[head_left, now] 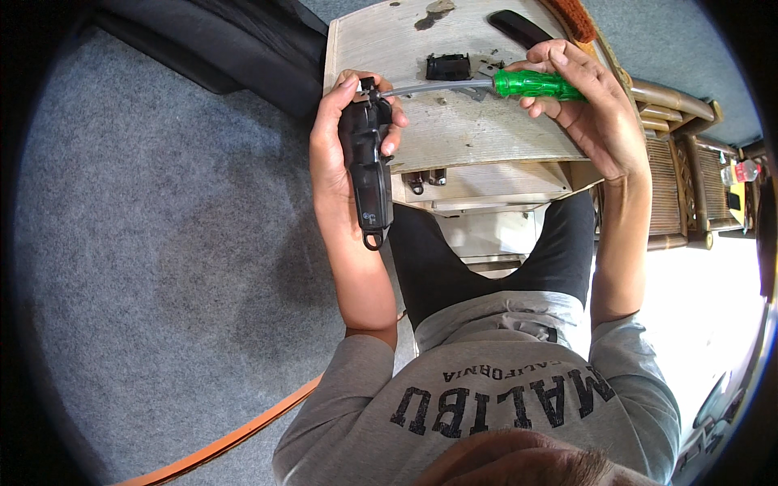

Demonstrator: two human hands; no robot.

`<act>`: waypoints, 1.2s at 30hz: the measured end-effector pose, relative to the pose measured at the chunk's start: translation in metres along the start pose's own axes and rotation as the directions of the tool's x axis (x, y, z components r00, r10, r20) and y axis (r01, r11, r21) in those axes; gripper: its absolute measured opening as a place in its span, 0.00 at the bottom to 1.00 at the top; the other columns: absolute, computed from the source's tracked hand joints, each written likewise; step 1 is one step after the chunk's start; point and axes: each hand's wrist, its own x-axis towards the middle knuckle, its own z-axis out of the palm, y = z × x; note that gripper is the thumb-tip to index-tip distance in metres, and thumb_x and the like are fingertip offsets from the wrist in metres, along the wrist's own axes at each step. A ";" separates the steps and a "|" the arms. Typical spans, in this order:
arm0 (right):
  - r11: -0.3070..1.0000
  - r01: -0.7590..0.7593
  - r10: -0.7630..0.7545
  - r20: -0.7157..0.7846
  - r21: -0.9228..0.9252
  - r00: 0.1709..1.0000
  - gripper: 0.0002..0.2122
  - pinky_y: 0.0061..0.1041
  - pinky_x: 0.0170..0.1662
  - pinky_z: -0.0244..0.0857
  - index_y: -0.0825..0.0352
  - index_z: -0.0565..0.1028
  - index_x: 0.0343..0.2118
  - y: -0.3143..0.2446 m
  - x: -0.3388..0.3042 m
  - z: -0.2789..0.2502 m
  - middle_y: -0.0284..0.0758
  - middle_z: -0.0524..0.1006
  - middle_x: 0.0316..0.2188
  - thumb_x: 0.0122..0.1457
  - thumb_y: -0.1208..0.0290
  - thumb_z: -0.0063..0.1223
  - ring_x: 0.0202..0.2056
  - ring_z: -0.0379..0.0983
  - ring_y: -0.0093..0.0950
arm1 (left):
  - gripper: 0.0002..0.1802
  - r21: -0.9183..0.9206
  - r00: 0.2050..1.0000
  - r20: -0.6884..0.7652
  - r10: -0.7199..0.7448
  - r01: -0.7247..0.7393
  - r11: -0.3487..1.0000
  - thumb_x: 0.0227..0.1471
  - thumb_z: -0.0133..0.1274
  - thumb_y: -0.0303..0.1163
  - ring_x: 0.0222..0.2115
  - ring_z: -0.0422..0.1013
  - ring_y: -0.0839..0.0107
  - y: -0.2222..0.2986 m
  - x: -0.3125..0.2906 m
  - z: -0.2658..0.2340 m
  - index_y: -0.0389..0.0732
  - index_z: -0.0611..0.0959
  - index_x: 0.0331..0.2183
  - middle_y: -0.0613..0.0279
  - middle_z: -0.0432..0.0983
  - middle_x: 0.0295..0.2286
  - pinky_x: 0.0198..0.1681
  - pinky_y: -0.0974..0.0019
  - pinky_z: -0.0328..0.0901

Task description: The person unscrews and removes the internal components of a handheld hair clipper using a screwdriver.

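Observation:
My left hand [330, 121] is wrapped round a black hair clipper [371, 174], which it holds upright at the table's left edge, hanging loop at the bottom. In my right hand [596, 101] is a screwdriver [535, 84] with a clear green handle, gripped between thumb and fingers. Its long metal shaft points left, and the tip meets the clipper's upper end. Whether the tip sits in a screw is too small to tell. Behind the shaft, a black plastic part [448, 66] lies on the wooden table [381, 40], near small metal pieces partly hidden by the screwdriver.
A long dark cover-like piece [519, 28] lies at the table's far right, beside an orange-brown fuzzy item [572, 18]. Under the tabletop, an open shelf [494, 176] holds small dark and metal items. Bamboo furniture [668, 178] stands to the right. Black fabric [227, 49] hangs at the far left.

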 end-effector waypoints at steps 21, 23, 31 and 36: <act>0.975 0.013 -0.041 -0.125 -0.221 0.991 0.12 0.16 0.21 0.42 0.63 0.72 0.50 -0.004 -0.010 0.018 0.20 0.68 0.18 0.72 0.66 0.62 0.17 0.56 0.10 | 0.15 0.031 1.000 0.022 0.013 -0.014 0.999 0.65 0.57 0.42 0.29 0.79 0.68 0.000 0.001 -0.003 0.39 0.78 0.38 0.57 0.76 0.32 0.21 0.71 0.67; 0.968 0.009 -0.040 -0.118 -0.251 0.992 0.13 0.15 0.22 0.44 0.63 0.71 0.51 -0.007 -0.011 0.019 0.21 0.69 0.19 0.71 0.66 0.62 0.18 0.57 0.10 | 0.16 0.023 1.000 0.010 0.003 -0.004 1.000 0.65 0.57 0.42 0.29 0.79 0.68 0.001 0.002 -0.003 0.38 0.78 0.39 0.58 0.75 0.32 0.21 0.71 0.67; 0.926 0.131 -0.160 -0.054 -0.354 0.986 0.15 0.15 0.24 0.51 0.62 0.71 0.52 0.000 -0.012 0.018 0.23 0.73 0.22 0.70 0.65 0.64 0.22 0.63 0.11 | 0.17 -0.006 0.999 -0.052 0.004 -0.005 1.000 0.65 0.58 0.42 0.29 0.79 0.68 0.003 0.000 0.001 0.37 0.79 0.40 0.57 0.76 0.33 0.20 0.71 0.67; 0.969 -0.113 0.068 -0.203 -0.218 0.977 0.14 0.16 0.22 0.51 0.59 0.72 0.52 -0.012 -0.013 0.017 0.25 0.74 0.23 0.74 0.55 0.56 0.20 0.64 0.12 | 0.17 0.008 0.999 -0.033 0.002 -0.001 1.000 0.65 0.58 0.43 0.28 0.79 0.67 0.002 -0.001 0.002 0.36 0.80 0.40 0.56 0.77 0.33 0.20 0.71 0.67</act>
